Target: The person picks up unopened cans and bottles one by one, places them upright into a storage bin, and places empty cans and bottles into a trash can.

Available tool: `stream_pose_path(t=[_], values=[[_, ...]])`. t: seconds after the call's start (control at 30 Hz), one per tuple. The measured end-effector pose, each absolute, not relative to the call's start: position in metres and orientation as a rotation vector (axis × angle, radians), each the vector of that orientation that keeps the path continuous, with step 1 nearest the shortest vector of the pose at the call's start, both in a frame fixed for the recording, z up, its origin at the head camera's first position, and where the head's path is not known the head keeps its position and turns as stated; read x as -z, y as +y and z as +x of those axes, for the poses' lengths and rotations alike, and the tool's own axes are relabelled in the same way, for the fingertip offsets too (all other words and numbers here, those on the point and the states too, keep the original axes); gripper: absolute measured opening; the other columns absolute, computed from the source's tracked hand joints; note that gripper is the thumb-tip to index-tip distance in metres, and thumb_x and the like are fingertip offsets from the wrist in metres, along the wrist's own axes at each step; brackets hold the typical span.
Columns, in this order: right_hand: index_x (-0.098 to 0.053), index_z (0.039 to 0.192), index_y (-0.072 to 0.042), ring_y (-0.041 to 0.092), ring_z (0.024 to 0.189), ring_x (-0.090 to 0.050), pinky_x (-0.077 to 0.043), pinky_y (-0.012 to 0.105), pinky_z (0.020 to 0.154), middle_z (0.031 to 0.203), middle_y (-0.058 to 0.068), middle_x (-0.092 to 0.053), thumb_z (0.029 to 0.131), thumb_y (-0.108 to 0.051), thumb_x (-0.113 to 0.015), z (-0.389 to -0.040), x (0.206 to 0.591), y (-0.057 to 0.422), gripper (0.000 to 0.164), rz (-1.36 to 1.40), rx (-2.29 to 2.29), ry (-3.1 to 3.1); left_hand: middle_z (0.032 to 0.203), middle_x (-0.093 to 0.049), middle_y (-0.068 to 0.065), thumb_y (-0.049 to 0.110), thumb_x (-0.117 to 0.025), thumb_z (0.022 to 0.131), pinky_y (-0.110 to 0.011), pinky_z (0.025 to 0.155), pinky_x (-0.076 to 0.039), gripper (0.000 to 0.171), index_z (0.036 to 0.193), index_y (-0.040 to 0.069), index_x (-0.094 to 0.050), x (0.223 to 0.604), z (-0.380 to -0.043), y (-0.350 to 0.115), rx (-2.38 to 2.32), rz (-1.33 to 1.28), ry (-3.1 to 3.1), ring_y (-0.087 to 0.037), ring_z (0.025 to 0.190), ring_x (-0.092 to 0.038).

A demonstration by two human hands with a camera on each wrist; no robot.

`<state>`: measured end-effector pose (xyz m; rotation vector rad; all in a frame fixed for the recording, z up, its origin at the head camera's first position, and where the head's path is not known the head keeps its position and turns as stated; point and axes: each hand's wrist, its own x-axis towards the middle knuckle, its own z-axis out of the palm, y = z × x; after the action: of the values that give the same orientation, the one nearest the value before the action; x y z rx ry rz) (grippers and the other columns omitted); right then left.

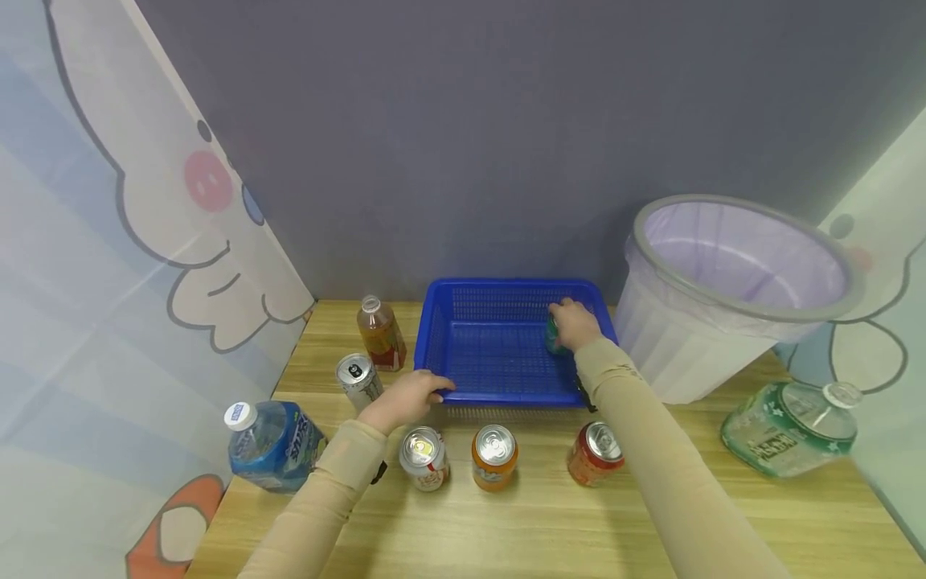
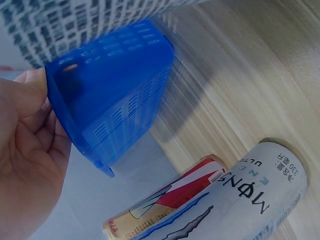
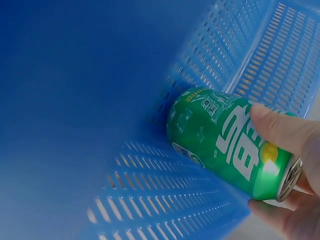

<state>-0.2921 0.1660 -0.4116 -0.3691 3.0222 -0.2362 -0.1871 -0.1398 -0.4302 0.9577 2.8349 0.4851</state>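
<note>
My right hand (image 1: pixel 575 326) grips a green soda can (image 3: pixel 215 135) by its top end, inside the right part of the blue plastic basket (image 1: pixel 506 283). The can's lower end meets the basket's slotted floor near a side wall in the right wrist view. At the basket's front left corner, my left hand (image 1: pixel 408 400) pinches the rim, thumb on top and fingers curled beneath, as the left wrist view shows. Beside that hand stand a silver-white energy drink can (image 2: pixel 250 185) and a tea bottle (image 1: pixel 382 334) with reddish liquid.
In front of the basket stand a white can (image 1: pixel 425 462), an orange can (image 1: pixel 494 460) and a red can (image 1: pixel 595 456). A large blue-labelled bottle (image 1: pixel 278 446) is at left, a green-labelled bottle (image 1: pixel 788 430) at right. A lined bin (image 1: pixel 661 346) stands right of the basket.
</note>
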Motion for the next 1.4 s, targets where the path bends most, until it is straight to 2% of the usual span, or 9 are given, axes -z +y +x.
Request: stream_pose_path(t=[0.37,0.77,0.9,1.1,1.4], values=[[-0.042,0.140,-0.002,0.049,0.125,-0.040,-0.042,0.060,0.099,0.137,0.032,-0.039,0.082,-0.007,-0.070,-0.294,0.409,0.167,0.065,-0.330,0.216,2.975,0.109,-0.069,-0.010,0.006,-0.062,0.088,-0.040,0.091,-0.052,0.024,0.112,0.006,-0.067,0.431,-0.188,-0.141,-0.491,0.978,2.833,-0.028,0.102,-0.064],[-0.037,0.143,-0.001,0.049,0.129,-0.038,-0.036,0.056,0.107,0.142,0.034,-0.033,0.085,0.003,-0.056,-0.294,0.387,0.169,0.061,-0.370,0.257,2.818,0.108,-0.069,-0.010,0.006,-0.063,0.088,-0.040,0.090,-0.052,0.024,0.111,0.005,-0.067,0.430,-0.186,-0.140,-0.487,0.998,2.844,-0.028,0.102,-0.064],[-0.041,0.141,0.000,0.046,0.124,-0.044,-0.039,0.054,0.104,0.137,0.033,-0.041,0.084,0.001,-0.061,-0.297,0.390,0.170,0.060,-0.387,0.238,2.843,0.108,-0.069,-0.010,0.006,-0.063,0.088,-0.040,0.091,-0.052,0.024,0.111,0.005,-0.068,0.430,-0.186,-0.140,-0.483,1.001,2.845,-0.028,0.102,-0.064],[-0.049,0.132,0.001,0.042,0.111,-0.054,-0.048,0.053,0.094,0.124,0.030,-0.051,0.079,-0.002,-0.070,-0.301,0.395,0.172,0.057,-0.394,0.232,2.934,0.108,-0.070,-0.010,0.006,-0.063,0.088,-0.040,0.090,-0.052,0.024,0.112,0.005,-0.068,0.431,-0.186,-0.140,-0.477,1.009,2.846,-0.028,0.101,-0.064],[-0.053,0.126,-0.001,0.044,0.101,-0.058,-0.052,0.054,0.083,0.119,0.030,-0.052,0.080,-0.006,-0.071,-0.301,0.396,0.170,0.049,-0.311,0.268,2.974,0.108,-0.070,-0.010,0.005,-0.063,0.087,-0.040,0.090,-0.053,0.024,0.111,0.005,-0.068,0.431,-0.186,-0.141,-0.486,1.008,2.846,-0.028,0.101,-0.064]])
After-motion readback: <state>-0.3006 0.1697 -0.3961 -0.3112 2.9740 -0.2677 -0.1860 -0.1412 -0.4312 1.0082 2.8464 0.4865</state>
